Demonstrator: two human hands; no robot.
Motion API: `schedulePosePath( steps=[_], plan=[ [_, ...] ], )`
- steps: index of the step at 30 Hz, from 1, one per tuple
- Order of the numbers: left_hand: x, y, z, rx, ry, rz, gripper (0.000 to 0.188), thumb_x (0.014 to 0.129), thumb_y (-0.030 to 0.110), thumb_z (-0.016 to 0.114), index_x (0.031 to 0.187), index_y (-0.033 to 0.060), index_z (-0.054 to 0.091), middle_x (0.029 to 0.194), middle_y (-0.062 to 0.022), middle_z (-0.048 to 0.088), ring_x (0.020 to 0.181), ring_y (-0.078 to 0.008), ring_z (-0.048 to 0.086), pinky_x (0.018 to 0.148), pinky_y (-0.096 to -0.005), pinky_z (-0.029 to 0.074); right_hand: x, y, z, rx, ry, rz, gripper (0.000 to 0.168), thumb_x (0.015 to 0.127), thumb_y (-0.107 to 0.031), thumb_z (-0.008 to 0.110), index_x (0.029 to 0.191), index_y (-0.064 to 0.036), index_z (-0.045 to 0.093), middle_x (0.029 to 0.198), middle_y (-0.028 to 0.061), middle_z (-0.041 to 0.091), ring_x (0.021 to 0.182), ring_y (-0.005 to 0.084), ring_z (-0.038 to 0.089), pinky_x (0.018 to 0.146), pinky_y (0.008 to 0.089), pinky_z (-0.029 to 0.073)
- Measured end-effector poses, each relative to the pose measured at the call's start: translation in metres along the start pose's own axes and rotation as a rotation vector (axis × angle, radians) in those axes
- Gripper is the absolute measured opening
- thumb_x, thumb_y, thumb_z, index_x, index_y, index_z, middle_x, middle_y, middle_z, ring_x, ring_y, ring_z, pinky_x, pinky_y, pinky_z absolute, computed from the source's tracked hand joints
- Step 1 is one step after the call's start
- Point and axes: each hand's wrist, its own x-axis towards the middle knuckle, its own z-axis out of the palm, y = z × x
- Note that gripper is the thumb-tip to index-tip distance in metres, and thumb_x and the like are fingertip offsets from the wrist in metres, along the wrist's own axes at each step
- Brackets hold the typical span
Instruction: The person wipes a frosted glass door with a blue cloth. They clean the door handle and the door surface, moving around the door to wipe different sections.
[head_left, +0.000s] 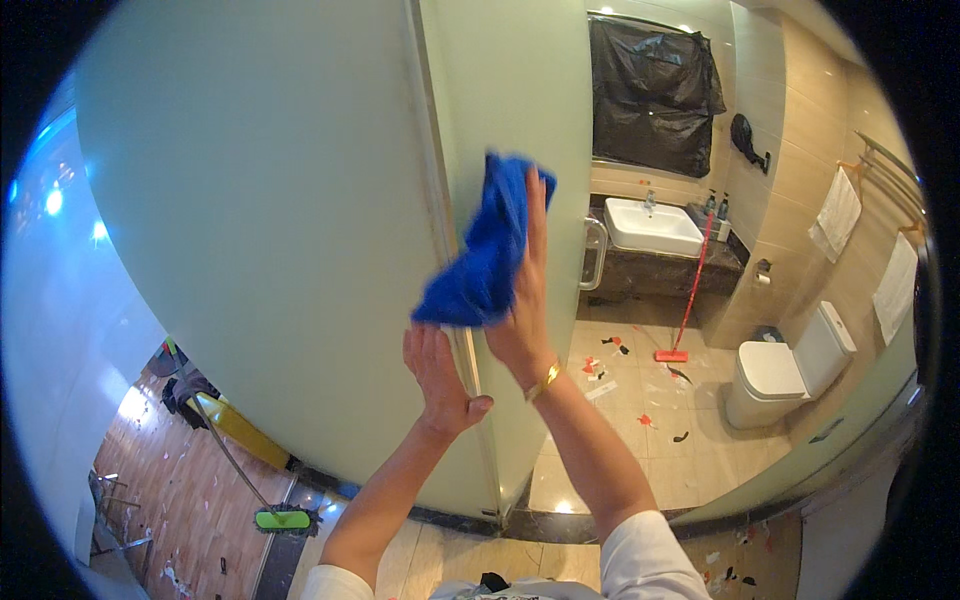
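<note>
My right hand presses a blue cloth toward a frosted glass panel, beside its metal edge strip. The cloth is bunched and slightly blurred, and it hides part of the strip. Just below the cloth's lower corner, my left hand rests flat against the larger frosted glass panel, fingers up and thumb out to the side. A gold bracelet circles my right wrist.
Through the doorway, a red squeegee or broom leans at the washbasin. A toilet stands right, with paper scraps on the tiles. At lower left are a green-headed mop and a yellow bin-like container.
</note>
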Motion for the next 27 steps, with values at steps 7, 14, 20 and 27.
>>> schedulePosePath(
  steps=[7,14,20,27],
  plan=[
    [0.0,0.005,0.009,0.092,0.027,0.026,0.081,0.078,0.063,0.017,0.123,-0.0024,0.029,0.129,-0.0243,0.024,0.121,-0.0395,0.018,0.096,-0.049,0.01,-0.136,0.032,-0.012,0.109,0.104,0.496,0.055,0.08,-0.026,0.044,0.127,-0.005,0.027,0.136,0.0161,0.013,0.125,0.0331,0.012,0.1,0.0424,0.01],
    [-0.007,-0.003,-0.003,0.002,-0.043,-0.019,0.085,0.076,0.064,0.016,0.125,-0.0051,0.024,0.13,-0.0254,0.021,0.122,-0.0398,0.015,0.097,-0.049,0.008,-0.017,0.0,-0.001,-0.103,-0.011,0.008,0.072,0.067,-0.03,0.056,0.129,-0.009,0.027,0.135,0.0186,0.014,0.125,0.035,0.011,0.096,0.0516,0.01],
    [-0.011,0.008,-0.013,-0.399,-0.041,-0.185,0.087,0.078,0.063,0.023,0.129,-0.0059,0.004,0.134,-0.0229,0.007,0.125,-0.034,0.007,0.1,-0.0428,0.006,-0.011,-0.021,-0.001,-0.156,-0.03,-0.033,0.073,0.063,-0.014,0.06,0.128,-0.005,0.027,0.134,0.021,0.016,0.124,0.0389,0.014,0.097,0.0494,0.014],
    [-0.044,0.024,-0.034,-0.203,-0.159,-0.265,0.072,0.082,0.053,0.029,0.128,-0.0007,0.018,0.131,-0.0226,0.019,0.12,-0.0363,0.02,0.097,-0.0441,0.017,-0.206,0.017,-0.014,-0.26,-0.084,0.105,0.079,0.056,-0.006,0.063,0.125,-0.006,0.026,0.132,0.0249,0.016,0.122,0.0408,0.018,0.094,0.0553,0.016]
  ],
)
